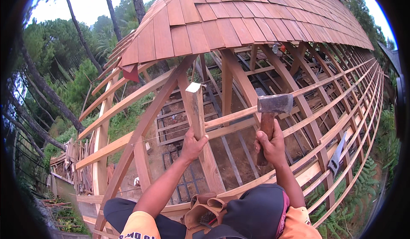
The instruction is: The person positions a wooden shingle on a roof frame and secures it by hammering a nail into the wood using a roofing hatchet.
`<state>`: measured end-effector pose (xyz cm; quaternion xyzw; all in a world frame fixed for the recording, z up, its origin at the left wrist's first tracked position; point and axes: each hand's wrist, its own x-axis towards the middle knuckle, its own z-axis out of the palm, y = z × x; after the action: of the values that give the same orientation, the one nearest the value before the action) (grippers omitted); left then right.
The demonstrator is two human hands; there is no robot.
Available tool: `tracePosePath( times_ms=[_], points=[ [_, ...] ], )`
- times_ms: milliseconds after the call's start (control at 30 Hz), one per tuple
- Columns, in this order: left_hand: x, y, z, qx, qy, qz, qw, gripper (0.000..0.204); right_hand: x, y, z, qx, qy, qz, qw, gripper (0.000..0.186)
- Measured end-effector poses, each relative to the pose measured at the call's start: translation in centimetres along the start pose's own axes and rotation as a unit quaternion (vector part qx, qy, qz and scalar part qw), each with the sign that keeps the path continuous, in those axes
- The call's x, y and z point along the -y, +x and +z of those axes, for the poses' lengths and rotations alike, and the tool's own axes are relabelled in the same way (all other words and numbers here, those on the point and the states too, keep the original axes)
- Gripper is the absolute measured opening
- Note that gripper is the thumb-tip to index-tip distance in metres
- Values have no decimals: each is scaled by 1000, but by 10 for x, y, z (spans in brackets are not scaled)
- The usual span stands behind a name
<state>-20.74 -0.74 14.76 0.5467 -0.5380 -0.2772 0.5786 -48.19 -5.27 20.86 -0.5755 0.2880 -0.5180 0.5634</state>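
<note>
My left hand (195,145) is wrapped round a squared wooden batten (196,108), which points up and away from me with its pale cut end on top. Something small like a nail (203,86) sticks out beside that end. To the right, my right hand (272,144) grips a hammer (267,127) by its brown wooden handle. The hammer's worn grey head is raised, apart from the batten. Between my legs sits a brown leather tool pouch (203,211).
Wooden shingles (213,29) cover the roof ahead. Long battens (316,126) run across dark rafters (239,79), with open gaps to the ground below. A handsaw (337,155) rests among the battens at right. Stacked wood (73,164) lies low at left, near trees.
</note>
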Motion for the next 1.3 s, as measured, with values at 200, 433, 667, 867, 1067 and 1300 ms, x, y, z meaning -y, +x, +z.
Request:
tracePosePath(
  times_ms=[200, 433, 667, 867, 1067, 1300],
  points=[
    [5, 10, 23, -4, -29, 56, 998, 13, 106, 13, 13, 113, -281, -106, 947, 44],
    [3, -5, 25, -35, -3, 85, 996, 10, 209, 34, 59, 239, -455, -120, 849, 55],
    [9, -7, 19, -46, 13, 116, 992, 9, 256, 36, 77, 61, -240, -241, 938, 63],
    [5, -14, 27, -15, -38, 94, 995, 7, 221, 36, 64, 376, -529, -167, 743, 61],
    [37, -12, 7, -45, -21, 84, 995, 3, 250, 32, 79, 122, -403, -245, 873, 63],
    [10, -13, 28, -33, -29, 77, 996, 7, 236, 22, 79, 352, -550, -128, 747, 64]
  ],
)
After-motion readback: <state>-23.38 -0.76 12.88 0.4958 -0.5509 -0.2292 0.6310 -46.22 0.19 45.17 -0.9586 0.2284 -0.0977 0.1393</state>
